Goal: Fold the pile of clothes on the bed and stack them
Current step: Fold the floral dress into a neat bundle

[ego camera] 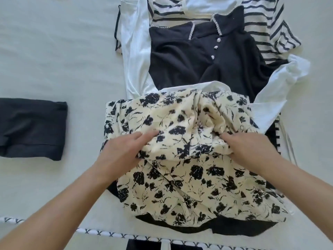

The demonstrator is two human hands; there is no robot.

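Note:
A cream garment with black flower print (180, 177) lies on top of the clothes pile at the near middle of the bed, its upper part bunched and folded toward me. My left hand (124, 150) grips the folded edge on the left, fingers lying over the cloth and thumb tucked under it. My right hand (246, 147) grips the bunched cloth on the right, with its fingertips hidden in the folds. Behind lie a black buttoned top (198, 65), a white ribbed garment (135, 60) and a striped top (261, 20). A folded black garment (32, 129) lies apart at the left.
The pale bed sheet (63, 51) spreads wide to the left and back left. A white edge band with dark cross marks (126, 235) runs along the near side of the bed. More dark cloth (234, 228) shows under the floral garment.

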